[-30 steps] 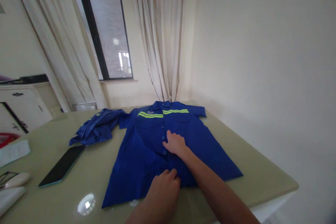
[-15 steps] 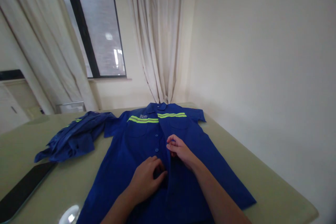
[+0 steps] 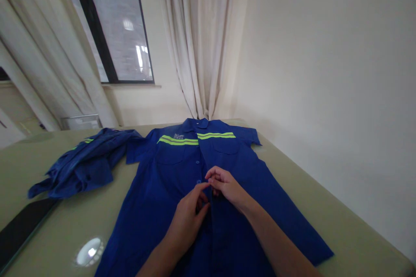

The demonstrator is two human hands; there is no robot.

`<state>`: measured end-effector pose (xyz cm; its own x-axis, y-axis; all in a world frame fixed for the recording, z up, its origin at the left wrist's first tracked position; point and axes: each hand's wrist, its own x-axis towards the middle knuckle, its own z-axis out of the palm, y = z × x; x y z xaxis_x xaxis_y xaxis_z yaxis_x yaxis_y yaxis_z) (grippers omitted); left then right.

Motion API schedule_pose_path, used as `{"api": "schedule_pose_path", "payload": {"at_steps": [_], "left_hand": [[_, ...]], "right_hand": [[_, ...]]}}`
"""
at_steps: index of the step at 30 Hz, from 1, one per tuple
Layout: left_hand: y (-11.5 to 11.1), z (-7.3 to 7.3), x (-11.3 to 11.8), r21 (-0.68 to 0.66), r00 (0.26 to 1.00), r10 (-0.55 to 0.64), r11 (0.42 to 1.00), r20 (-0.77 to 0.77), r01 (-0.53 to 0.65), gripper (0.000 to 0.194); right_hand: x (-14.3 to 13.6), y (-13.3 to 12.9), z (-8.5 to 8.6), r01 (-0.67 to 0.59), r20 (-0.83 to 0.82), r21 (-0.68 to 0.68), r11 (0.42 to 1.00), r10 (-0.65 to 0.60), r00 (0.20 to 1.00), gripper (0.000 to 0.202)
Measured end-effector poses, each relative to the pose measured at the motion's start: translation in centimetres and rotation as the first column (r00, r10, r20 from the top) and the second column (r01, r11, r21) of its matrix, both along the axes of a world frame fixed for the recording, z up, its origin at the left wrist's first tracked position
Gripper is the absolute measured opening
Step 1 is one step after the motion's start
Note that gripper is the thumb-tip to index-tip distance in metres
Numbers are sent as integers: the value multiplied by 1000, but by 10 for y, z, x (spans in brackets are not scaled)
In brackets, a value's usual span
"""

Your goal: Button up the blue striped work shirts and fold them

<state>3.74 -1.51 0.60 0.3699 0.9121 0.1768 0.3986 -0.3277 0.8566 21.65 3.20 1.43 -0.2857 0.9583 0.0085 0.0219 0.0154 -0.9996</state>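
A blue short-sleeved shirt (image 3: 169, 181) with yellow-green reflective stripes lies spread on the table (image 3: 325, 207), collar at the far end. Its front is partly open, and buttons show along one edge. Over the middle of the front, my right hand (image 3: 224, 184) pinches the loose edge of the placket. My left hand (image 3: 191, 210) is just left of it, fingers curled, its index fingertip reaching the right hand's fingers. Whether the left fingers hold any cloth is hidden.
A crumpled blue garment (image 3: 84, 164) lies at the left against the shirt's sleeve. Nearer, a dark flat object (image 3: 26, 229) rests at the left edge. A bright round reflection (image 3: 90, 252) shows on the table. A wall (image 3: 325, 73) runs along the right side.
My left hand has moved up and toward the right hand, its index finger now extended to it. The right hand stays at the placket. The view has shifted slightly.
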Motion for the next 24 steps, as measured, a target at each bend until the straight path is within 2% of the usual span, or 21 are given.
{"api": "schedule_pose_path", "payload": {"at_steps": [3, 7, 15, 24], "left_hand": [[-3, 0, 0, 86, 1000, -5, 996, -6, 5, 33], [-4, 3, 0, 107, 999, 38, 994, -6, -37, 24], [-1, 2, 2, -64, 985, 137, 989, 104, -130, 12], [1, 2, 2, -90, 978, 185, 980, 100, -177, 14]], "right_hand": [[-3, -2, -2, -17, 35, 12, 1000, 17, 999, 29], [-5, -6, -1, -25, 78, 31, 999, 22, 997, 25], [-4, -9, 5, -16, 96, 85, 996, 8, 995, 21], [-3, -9, 9, 40, 116, 99, 994, -52, 992, 14]]}}
